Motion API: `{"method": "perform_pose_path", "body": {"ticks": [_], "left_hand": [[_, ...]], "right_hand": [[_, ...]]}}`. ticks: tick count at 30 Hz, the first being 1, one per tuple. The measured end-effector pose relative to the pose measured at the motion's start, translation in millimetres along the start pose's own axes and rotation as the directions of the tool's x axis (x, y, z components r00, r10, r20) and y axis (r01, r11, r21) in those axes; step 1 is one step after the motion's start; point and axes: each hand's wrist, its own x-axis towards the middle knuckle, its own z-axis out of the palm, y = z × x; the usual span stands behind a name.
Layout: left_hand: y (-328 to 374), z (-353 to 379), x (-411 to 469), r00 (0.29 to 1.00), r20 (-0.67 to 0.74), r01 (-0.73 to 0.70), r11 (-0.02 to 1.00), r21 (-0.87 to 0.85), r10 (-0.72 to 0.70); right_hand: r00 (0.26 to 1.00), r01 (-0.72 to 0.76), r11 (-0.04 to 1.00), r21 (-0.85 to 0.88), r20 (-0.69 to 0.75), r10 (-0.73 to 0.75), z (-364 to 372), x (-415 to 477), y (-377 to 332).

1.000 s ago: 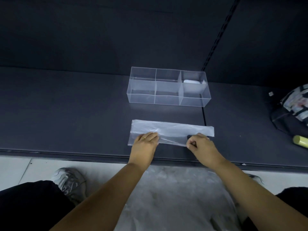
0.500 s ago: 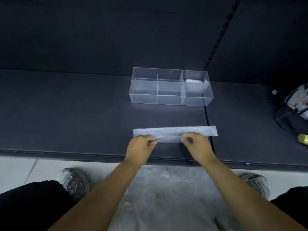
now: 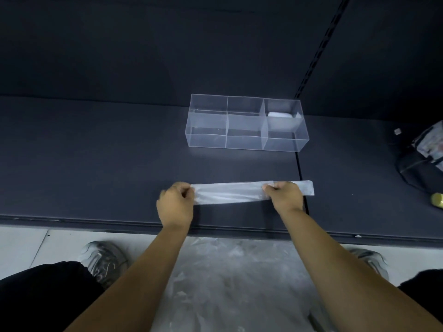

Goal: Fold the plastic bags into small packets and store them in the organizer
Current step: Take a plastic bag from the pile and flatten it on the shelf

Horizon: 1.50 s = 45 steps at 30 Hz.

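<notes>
A clear plastic bag [image 3: 230, 192], folded into a long narrow strip, lies on the dark shelf [image 3: 96, 164] near its front edge. My left hand [image 3: 176, 203] pinches the strip's left end. My right hand [image 3: 284, 196] pinches it near the right end, with a short piece sticking out past the fingers. Behind the strip stands a clear organizer [image 3: 247, 123] with three compartments across. A small white folded packet [image 3: 279, 115] lies in the rightmost compartment; the other two look empty.
A dark bag with a patterned pouch [image 3: 424, 159] sits at the shelf's right edge, a yellowish cylinder [image 3: 437, 200] in front of it. More clear plastic [image 3: 230, 279] lies on the floor between my shoes. A vertical seam [image 3: 302, 178] splits the shelf.
The bag went from a wider band to a narrow strip as its near edge was folded over. Both hands slid apart toward the strip's ends.
</notes>
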Motion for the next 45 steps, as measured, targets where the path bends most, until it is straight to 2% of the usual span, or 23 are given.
{"method": "perform_pose_path", "body": {"ticks": [2, 3, 5, 6, 8, 11, 12, 13, 14, 15, 16, 17, 19, 20, 22, 26, 28, 30, 34, 36, 39, 45], "left_hand": [[7.7, 5.1, -12.6, 0.964, -0.144, -0.207, 0.971, 0.119, 0.223], [11.8, 10.0, -20.5, 0.916, -0.153, -0.349, 0.925, 0.154, 0.371], [13.8, 25.0, -35.6, 0.803, -0.027, -0.579, 0.791, 0.201, 0.595], [12.3, 32.5, -42.2, 0.793, 0.091, -0.607, 0.77, 0.198, 0.602], [5.4, 42.6, -49.1, 0.827, 0.286, -0.553, 0.795, 0.251, 0.484], [-7.8, 52.9, -50.5, 0.855, 0.373, -0.504, 0.748, 0.433, 0.36], [-8.8, 54.3, -50.7, 0.855, 0.382, -0.505, 0.73, 0.461, 0.35], [-8.3, 55.3, -50.9, 0.855, 0.387, -0.505, 0.719, 0.477, 0.344], [-7.4, 55.7, -50.9, 0.856, 0.39, -0.506, 0.709, 0.492, 0.341], [-7.0, 56.5, -51.0, 0.857, 0.387, -0.506, 0.701, 0.503, 0.341], [-7.4, 57.0, -51.0, 0.857, 0.385, -0.507, 0.695, 0.51, 0.343], [-8.2, 56.7, -51.2, 0.853, 0.39, -0.513, 0.69, 0.51, 0.346], [-10.3, 55.5, -51.2, 0.841, 0.406, -0.531, 0.686, 0.497, 0.357], [-11.1, 54.9, -50.9, 0.839, 0.404, -0.535, 0.689, 0.488, 0.365], [-11.1, 54.4, -50.2, 0.837, 0.398, -0.538, 0.698, 0.473, 0.376], [-10.0, 55.4, -50.8, 0.834, 0.389, -0.545, 0.693, 0.472, 0.391], [-9.7, 55.3, -50.2, 0.837, 0.379, -0.543, 0.692, 0.476, 0.395], [-9.7, 54.6, -50.5, 0.835, 0.377, -0.546, 0.682, 0.487, 0.4], [-10.2, 53.0, -51.1, 0.827, 0.39, -0.557, 0.684, 0.472, 0.405], [-10.3, 53.0, -51.2, 0.827, 0.393, -0.558, 0.681, 0.474, 0.402], [-11.3, 53.3, -50.7, 0.826, 0.398, -0.558, 0.68, 0.475, 0.399], [-8.9, 50.6, -51.3, 0.821, 0.421, -0.564, 0.659, 0.497, 0.385]], "right_hand": [[1.0, -0.02, 0.999, -0.033, -0.017, 0.019, 1.9, -0.6, -2.5], [0.999, -0.027, 0.999, -0.044, -0.02, 0.026, 2.3, -0.5, -3.7], [0.999, -0.032, 0.998, -0.055, -0.032, 0.03, 2.7, -0.6, -4.6], [0.999, -0.034, 0.998, -0.054, -0.041, 0.031, 3.0, -0.8, -4.4], [0.998, -0.044, 0.998, -0.053, -0.05, 0.041, 2.9, -2.5, -5.3], [0.999, -0.039, 0.998, -0.053, -0.036, 0.037, 2.1, -5.0, -9.1], [0.996, -0.009, 0.996, -0.092, -0.094, 0.0, 2.7, -8.2, -10.2], [0.974, 0.07, 0.984, -0.166, -0.2, -0.103, 5.2, -13.3, -10.3], [0.923, 0.195, 0.951, -0.24, -0.284, -0.261, 9.7, -20.9, -10.0], [0.853, 0.357, 0.89, -0.282, -0.291, -0.434, 16.7, -30.8, -10.5], [0.796, 0.512, 0.809, -0.289, -0.195, -0.573, 26.0, -41.0, -10.8], [0.752, 0.628, 0.729, -0.27, -0.028, -0.658, 36.1, -50.2, -9.6], [0.698, 0.716, 0.636, -0.286, 0.282, -0.658, 52.4, -58.0, 1.9], [0.698, 0.716, 0.607, -0.345, 0.35, -0.625, 54.9, -54.3, 10.5], [0.737, 0.674, 0.571, -0.469, 0.371, -0.566, 47.3, -39.2, 26.1], [0.851, 0.506, 0.579, -0.639, 0.261, -0.455, 6.8, -10.7, 57.0], [0.877, 0.447, 0.592, -0.671, 0.199, -0.437, -14.0, -2.3, 72.4], [0.894, 0.411, 0.629, -0.66, 0.158, -0.419, -30.7, 4.7, 82.2], [0.939, 0.279, 0.819, -0.502, -0.037, -0.342, -63.3, 23.9, 79.2], [0.944, 0.234, 0.861, -0.452, -0.105, -0.313, -75.7, 34.2, 71.2], [0.958, 0.188, 0.886, -0.423, -0.119, -0.26, -81.3, 43.6, 60.0], [0.958, 0.226, 0.86, -0.456, -0.053, -0.281, -77.7, 46.2, 53.7]]}}
